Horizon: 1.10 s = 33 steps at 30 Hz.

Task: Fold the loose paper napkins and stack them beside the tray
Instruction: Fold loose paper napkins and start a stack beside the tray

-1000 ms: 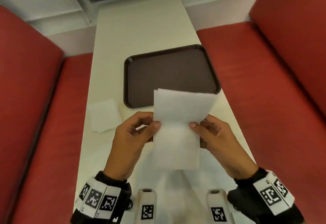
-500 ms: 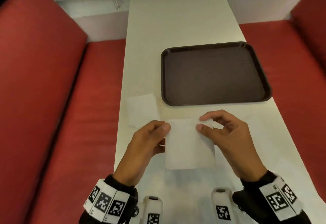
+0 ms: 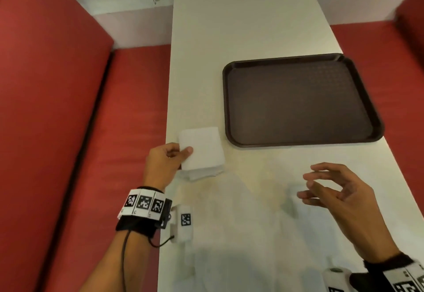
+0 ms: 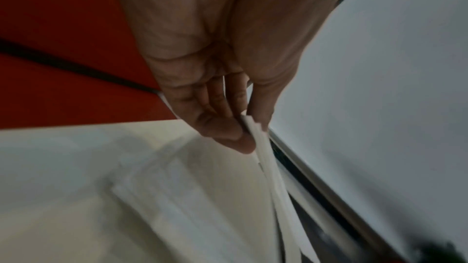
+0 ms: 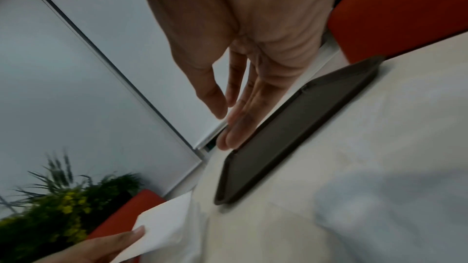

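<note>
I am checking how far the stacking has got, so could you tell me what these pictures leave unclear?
- Stack: the folded napkin in the left hand covers it in the head view; the left wrist view is blurred, so no count.
- Loose napkins: white on the white table, blurred.
- Right hand: motion-blurred.

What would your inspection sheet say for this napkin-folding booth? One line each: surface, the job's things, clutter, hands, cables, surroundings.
Surface: white table, bare at the far end.
Job's things: folded napkin held over the napkin stack, left of the brown tray; loose napkins lie near the person.
Clutter: nothing seen.
Hands: left hand pinches the folded napkin; right hand hovers with fingers spread, holding nothing.
Cables: black cable runs from the left wrist band.
Surroundings: red bench seats on both sides; a green plant in the right wrist view.
</note>
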Motion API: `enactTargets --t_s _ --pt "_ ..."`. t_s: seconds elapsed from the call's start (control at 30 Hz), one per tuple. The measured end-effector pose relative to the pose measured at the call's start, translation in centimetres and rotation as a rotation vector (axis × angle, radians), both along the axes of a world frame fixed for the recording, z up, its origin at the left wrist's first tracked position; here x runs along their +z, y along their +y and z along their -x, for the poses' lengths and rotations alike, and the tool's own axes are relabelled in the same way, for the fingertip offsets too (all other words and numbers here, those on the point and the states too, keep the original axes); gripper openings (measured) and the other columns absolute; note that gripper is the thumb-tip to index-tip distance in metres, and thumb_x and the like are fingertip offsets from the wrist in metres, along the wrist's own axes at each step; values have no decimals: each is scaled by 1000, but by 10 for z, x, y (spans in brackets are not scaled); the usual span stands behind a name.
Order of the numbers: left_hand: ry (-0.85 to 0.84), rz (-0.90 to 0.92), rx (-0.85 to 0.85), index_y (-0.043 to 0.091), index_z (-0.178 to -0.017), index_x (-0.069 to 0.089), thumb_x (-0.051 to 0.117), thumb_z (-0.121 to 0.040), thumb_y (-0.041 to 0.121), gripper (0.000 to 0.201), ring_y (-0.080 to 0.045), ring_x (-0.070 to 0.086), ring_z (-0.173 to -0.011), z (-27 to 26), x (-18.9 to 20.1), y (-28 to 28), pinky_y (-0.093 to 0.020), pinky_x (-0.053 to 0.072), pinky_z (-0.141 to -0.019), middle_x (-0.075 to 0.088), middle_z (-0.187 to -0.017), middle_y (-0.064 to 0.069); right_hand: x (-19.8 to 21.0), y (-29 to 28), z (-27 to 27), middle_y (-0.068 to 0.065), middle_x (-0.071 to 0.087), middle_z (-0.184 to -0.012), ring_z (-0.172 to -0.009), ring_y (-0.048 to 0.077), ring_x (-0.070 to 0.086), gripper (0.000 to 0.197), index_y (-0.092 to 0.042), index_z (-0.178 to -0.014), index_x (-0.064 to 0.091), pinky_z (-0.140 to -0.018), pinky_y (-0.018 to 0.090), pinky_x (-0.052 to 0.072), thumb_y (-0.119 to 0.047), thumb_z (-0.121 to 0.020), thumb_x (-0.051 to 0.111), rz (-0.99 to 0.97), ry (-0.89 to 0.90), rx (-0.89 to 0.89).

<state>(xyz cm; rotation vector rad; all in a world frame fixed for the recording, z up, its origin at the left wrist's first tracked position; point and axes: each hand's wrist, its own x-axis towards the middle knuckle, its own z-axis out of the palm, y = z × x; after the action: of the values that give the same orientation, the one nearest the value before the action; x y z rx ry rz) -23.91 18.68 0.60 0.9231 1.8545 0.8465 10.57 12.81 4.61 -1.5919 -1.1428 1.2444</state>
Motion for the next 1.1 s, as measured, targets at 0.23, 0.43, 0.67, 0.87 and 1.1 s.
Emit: enactTargets --t_s 0.23,0.43,0.67,0.87,1.1 --pt "797 217 -99 21 -92 52 68 -75 71 55 -31 57 -79 -21 16 -6 -36 41 -68 59 -81 -2 -13 -7 -32 -2 74 -97 -71 26 75 21 -14 -105 65 -65 24 61 -3 -88 66 42 -56 -62" --pt "688 -11 -381 26 -84 56 55 -92 58 33 -20 61 -65 -105 30 -26 -36 53 -62 60 -59 6 -9 -24 -57 0 73 -97 -71 26 75 19 -12 -103 66 -68 29 62 1 -90 63 46 -23 -134" --pt "759 97 -637 10 -128 55 56 -92 58 60 -28 52 -121 -210 -27 13 -44 50 -93 54 -130 -9 -1 -64 -99 0 72 -96 -71 25 75 20 -14 -96 68 -69 27 61 4 -92 61 92 20 -179" --pt "628 165 -517 6 -129 49 67 -92 40 54 -37 56 -118 -246 -36 12 -45 48 -95 58 -129 -18 4 -84 -134 -5 71 -91 -71 22 75 22 -17 -92 68 -69 31 62 3 -91 61 122 35 -166" --pt "527 70 -415 7 -117 64 62 -95 24 28 -34 62 -107 -255 -3 -6 -30 42 -82 68 -111 -13 17 -82 -145 -9 70 -92 -71 19 75 22 -21 -92 67 -73 37 61 0 -92 61 52 60 -40"
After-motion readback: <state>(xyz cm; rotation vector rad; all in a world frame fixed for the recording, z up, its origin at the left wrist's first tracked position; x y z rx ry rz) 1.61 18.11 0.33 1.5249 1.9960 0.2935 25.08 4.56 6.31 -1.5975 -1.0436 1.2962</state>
